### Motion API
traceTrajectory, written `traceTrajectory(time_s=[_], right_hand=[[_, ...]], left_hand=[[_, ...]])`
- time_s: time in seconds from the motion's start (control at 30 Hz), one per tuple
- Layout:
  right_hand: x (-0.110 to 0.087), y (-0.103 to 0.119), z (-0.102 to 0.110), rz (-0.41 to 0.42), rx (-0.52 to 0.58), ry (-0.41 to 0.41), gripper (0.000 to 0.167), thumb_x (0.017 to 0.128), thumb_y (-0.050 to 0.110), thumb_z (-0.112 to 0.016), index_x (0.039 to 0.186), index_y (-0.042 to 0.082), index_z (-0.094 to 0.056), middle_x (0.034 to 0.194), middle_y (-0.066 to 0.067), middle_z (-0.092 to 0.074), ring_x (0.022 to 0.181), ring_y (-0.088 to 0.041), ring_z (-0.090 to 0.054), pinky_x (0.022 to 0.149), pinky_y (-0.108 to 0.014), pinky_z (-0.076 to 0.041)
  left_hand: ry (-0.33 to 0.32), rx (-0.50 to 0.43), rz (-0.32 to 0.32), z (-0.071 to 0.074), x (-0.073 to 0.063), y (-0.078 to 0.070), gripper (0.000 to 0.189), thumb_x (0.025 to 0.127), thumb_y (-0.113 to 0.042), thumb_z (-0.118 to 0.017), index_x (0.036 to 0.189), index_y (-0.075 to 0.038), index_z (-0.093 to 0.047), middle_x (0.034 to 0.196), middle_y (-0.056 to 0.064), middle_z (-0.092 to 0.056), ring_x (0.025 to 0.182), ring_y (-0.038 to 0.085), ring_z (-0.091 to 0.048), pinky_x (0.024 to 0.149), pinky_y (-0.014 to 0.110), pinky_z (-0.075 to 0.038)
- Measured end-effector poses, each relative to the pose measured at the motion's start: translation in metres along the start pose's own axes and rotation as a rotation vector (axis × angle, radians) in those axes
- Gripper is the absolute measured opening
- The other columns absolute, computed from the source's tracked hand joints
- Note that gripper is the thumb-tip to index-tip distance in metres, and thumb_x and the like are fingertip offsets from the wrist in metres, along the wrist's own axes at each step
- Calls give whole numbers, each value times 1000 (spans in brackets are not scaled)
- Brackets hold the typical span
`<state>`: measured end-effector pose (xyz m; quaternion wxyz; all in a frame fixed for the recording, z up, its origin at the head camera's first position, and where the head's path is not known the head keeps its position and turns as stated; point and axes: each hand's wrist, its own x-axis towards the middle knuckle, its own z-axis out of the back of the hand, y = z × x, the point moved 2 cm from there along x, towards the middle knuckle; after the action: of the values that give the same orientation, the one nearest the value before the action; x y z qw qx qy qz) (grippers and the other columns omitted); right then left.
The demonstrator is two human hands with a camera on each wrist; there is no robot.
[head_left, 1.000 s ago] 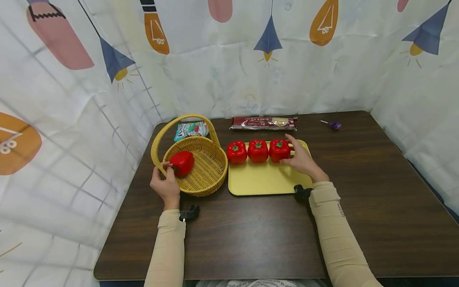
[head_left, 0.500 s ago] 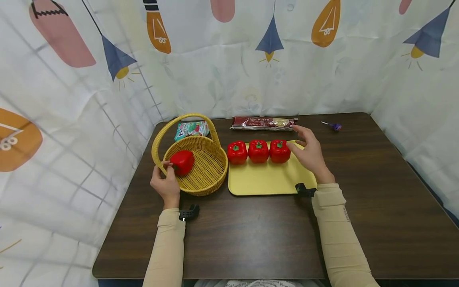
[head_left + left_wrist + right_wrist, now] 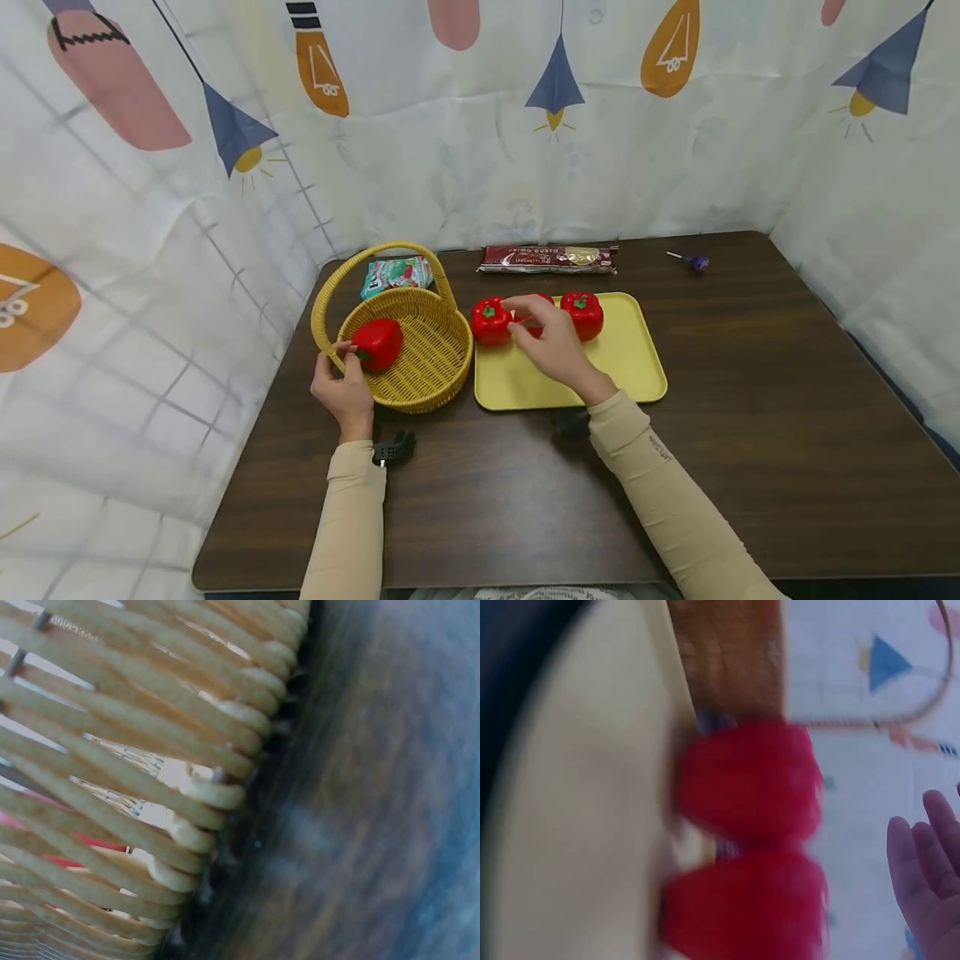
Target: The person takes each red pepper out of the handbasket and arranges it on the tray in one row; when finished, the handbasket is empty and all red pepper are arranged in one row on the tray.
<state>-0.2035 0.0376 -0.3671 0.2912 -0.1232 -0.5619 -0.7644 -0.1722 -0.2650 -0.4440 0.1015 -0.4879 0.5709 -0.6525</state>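
My left hand pinches the yellow wicker basket at its left rim, where the handle meets it. One red bell pepper lies tilted inside the basket, close to those fingers. On the yellow tray stands a row of bell peppers: a left one, a middle one mostly hidden behind my right hand, and a right one. The right hand hovers over the row, fingertips at the left pepper's side. In the right wrist view its fingers are extended, with nothing between them.
Behind the basket lies a teal snack packet. A dark red spaghetti packet is behind the tray, and a purple lollipop lies at the back right. A patterned curtain borders the dark table.
The right hand has left the right pepper, lifted back, then swung left over the middle and left peppers. The left hand keeps its hold on the basket. The peppers stay in place.
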Motion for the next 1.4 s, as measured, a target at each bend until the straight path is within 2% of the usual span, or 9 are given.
traceTrajectory(time_s=[0.23,0.37,0.47,0.6,0.73,0.83,1.03,1.27,1.4], right_hand=[[5,-24,-77,11,129,152,30,90,0,-63,119,5,-65,122,-7,-61,104,-18,-60,84,-37,-55],[8,-29,-106,-28,113,224,32,89,3,-65,121,3,-63,124,-7,-60,109,-17,-59,85,-36,-55],[11,-32,-122,-67,51,255,34,89,5,-65,122,4,-63,124,-7,-59,108,-19,-59,87,-32,-54],[20,-33,-136,-88,-77,272,37,87,9,-66,124,7,-63,125,-6,-58,101,-24,-60,83,-27,-52],[30,-34,-147,-124,-162,330,42,87,14,-67,128,8,-61,127,-6,-56,108,-27,-59,90,-31,-48],[36,-36,-153,-184,-172,387,46,88,18,-69,131,7,-59,130,-7,-55,120,-27,-54,99,-34,-44],[45,-40,-158,-325,-136,416,52,87,20,-72,135,7,-56,135,-10,-54,124,-27,-51,101,-39,-43],[53,-44,-175,-311,-161,381,62,85,14,-74,141,10,-49,140,-10,-48,126,-25,-49,101,-34,-44],[57,-43,-182,-285,-193,402,70,84,17,-76,145,13,-43,145,-12,-40,128,-25,-48,103,-35,-43]], left_hand=[[-27,56,-50,0,1,-1,14,87,8,-56,94,14,-67,91,30,-64,89,27,-61,85,22,-45],[-40,84,-129,-1,2,-2,12,83,13,-57,89,15,-67,89,30,-58,88,29,-58,83,22,-42],[-41,70,-154,-1,3,-1,11,82,15,-58,88,16,-66,88,31,-56,88,34,-57,82,22,-41],[-35,52,-148,-2,5,-1,9,82,14,-57,86,17,-64,89,30,-56,90,36,-56,84,23,-42],[-31,49,-148,-2,6,-1,8,82,14,-56,83,17,-62,87,30,-55,89,38,-54,85,24,-41],[-34,50,-146,-1,4,-1,7,82,14,-55,81,17,-61,86,29,-54,87,38,-53,84,23,-41],[-28,89,-146,-1,-1,0,9,83,13,-54,79,16,-62,85,28,-54,86,36,-55,82,23,-41],[-48,91,-158,-1,0,-2,11,82,12,-52,78,16,-61,81,23,-55,82,33,-54,80,22,-41],[-38,105,-171,-1,1,-6,11,82,11,-52,79,16,-61,80,21,-55,80,32,-55,78,22,-42]])
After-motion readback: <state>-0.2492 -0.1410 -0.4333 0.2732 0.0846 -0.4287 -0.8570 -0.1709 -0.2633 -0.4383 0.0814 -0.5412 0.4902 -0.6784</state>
